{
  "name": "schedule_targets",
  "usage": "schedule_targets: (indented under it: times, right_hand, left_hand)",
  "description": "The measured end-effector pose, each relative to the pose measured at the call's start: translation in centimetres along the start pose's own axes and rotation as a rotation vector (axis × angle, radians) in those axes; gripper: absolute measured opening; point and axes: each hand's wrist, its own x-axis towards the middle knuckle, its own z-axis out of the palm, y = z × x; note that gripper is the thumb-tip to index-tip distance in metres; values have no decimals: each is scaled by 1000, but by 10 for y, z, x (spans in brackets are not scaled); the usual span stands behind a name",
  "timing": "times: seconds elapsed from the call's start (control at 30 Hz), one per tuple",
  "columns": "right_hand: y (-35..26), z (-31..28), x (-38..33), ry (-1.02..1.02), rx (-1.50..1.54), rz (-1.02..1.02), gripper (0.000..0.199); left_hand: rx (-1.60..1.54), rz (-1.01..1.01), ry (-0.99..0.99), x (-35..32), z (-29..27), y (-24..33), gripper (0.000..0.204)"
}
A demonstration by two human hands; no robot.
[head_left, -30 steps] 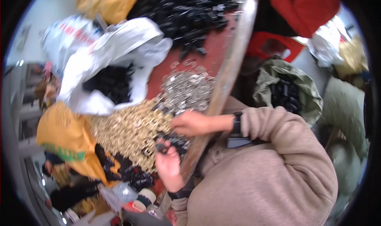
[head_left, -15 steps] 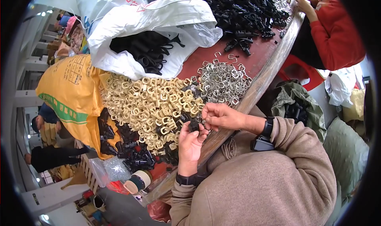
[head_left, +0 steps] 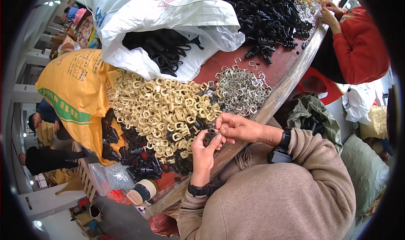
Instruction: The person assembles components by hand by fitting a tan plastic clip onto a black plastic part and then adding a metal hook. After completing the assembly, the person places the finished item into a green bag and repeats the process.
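Note:
Between the thumb and fingers of my left hand (head_left: pixel 203 152) is a small black plastic fitting (head_left: pixel 209 136), its end pointing up. My right hand (head_left: pixel 238 128) meets it from the right, fingers pinched together against the fitting's side; whatever sits in that pinch is too small to make out. Just beyond both hands spreads a heap of cream-coloured plastic buckles (head_left: pixel 162 109). To its right lies a pile of bent silver wire hooks (head_left: pixel 242 90). Black plastic parts (head_left: pixel 145 164) lie left of my left hand.
A white woven sack (head_left: pixel 219 16) holding black straps stands behind the buckles. A yellow sack (head_left: pixel 71 88) leans at the left. More black fittings (head_left: pixel 270 20) are heaped at the back. The wooden table edge (head_left: pixel 278 105) runs beside my arms. A jar (head_left: pixel 143 191) stands near left; a red-sleeved co-worker (head_left: pixel 363 46) sits far right.
The black fitting has been turned in my left hand, so its end now shows upward. My right fingers stay close against it. The whole view has shifted slightly.

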Motion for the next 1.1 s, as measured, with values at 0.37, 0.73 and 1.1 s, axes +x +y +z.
schedule_targets:
  times: [0.37, 0.73, 1.1]
  right_hand:
    - [-6, 6, 1, 124, -726, -240, 12]
    - [-7, 1, 2, 220, -1067, -344, 17]
    - [-16, 7, 1, 135, -1121, -504, 14]
  left_hand:
    - [178, 116, 74, 3, -9, -12, 13]
    - [-49, -3, 112, 3, -8, -5, 8]
    - [-216, 18, 129, 5, -2, -4, 5]
